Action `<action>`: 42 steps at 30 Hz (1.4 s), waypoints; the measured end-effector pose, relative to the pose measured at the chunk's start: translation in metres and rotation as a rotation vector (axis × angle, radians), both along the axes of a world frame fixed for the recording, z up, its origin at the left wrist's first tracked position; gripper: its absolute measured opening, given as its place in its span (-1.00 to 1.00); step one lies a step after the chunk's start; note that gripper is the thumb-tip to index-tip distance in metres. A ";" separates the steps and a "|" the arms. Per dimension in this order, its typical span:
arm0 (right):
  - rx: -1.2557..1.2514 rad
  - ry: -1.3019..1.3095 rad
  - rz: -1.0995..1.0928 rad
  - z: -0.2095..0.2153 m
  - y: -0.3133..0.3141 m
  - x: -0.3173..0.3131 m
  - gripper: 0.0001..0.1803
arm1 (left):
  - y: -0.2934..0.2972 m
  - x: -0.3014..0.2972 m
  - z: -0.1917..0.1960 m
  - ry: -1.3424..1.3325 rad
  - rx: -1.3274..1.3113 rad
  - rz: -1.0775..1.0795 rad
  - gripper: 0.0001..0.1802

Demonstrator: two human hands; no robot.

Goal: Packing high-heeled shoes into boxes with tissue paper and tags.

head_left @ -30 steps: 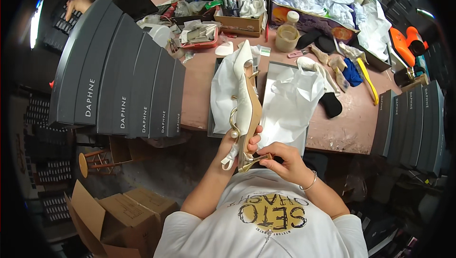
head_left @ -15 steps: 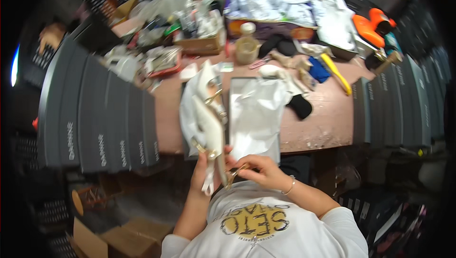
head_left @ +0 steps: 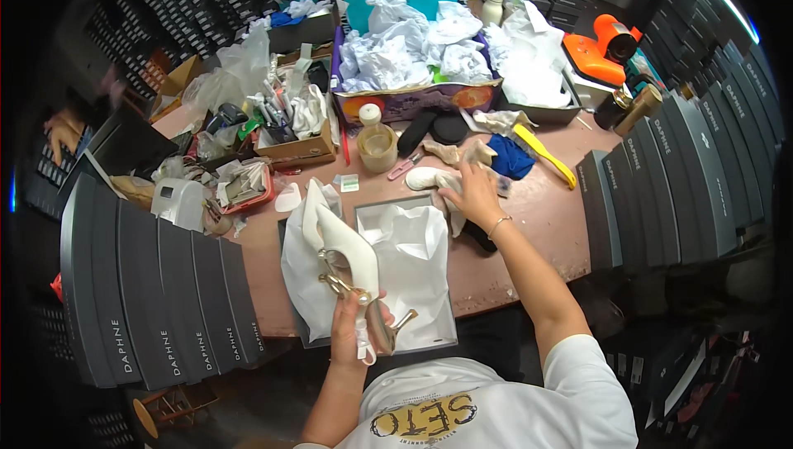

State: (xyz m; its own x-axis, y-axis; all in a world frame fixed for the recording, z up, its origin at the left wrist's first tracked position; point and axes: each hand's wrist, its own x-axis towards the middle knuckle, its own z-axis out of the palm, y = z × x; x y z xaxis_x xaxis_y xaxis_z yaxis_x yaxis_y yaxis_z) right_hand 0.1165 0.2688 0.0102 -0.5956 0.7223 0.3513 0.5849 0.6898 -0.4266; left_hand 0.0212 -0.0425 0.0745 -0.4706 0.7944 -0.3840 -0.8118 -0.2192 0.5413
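A pair of white pointed high-heeled shoes [head_left: 353,261] is in my left hand [head_left: 347,332], whose fingers wrap round the heel end. Gold metal trim shows at the back, and a gold heel [head_left: 403,322] sticks out to the right. From the grip hangs a white strap loop [head_left: 364,345]. My right hand [head_left: 481,199] is over a pale crumpled cloth [head_left: 454,216], fingers apart and touching it. Below the shoes lies an open shoe box [head_left: 451,317] lined with white tissue paper [head_left: 406,255]. A black cloth [head_left: 479,239] is partly hidden under my right wrist.
Dark grey shoe boxes stand in rows at left [head_left: 157,300] and right [head_left: 661,180]. Beyond my right hand lie a blue cloth [head_left: 510,157] and a yellow-handled brush [head_left: 545,156]. A jar [head_left: 378,148], a carton of crumpled paper [head_left: 487,95] and an orange tool [head_left: 596,59] stand farther back.
My right hand has left the shoe's heel and reached forward to the pale cloth. The shoes stay in my left hand, now turned, heel rightward. My view has shifted.
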 end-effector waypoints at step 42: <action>0.255 0.165 0.746 0.117 -0.258 0.043 -0.55 | -0.036 0.030 0.017 -0.104 -0.194 0.125 -0.37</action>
State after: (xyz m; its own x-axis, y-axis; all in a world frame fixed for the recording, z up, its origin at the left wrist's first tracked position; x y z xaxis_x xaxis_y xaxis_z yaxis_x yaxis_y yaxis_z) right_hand 0.1594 0.0106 0.1275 -0.8155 0.0407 0.5773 -0.1249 0.9616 -0.2443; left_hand 0.0508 -0.0782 0.0911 -0.5103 0.6394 -0.5751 -0.8386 -0.2216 0.4977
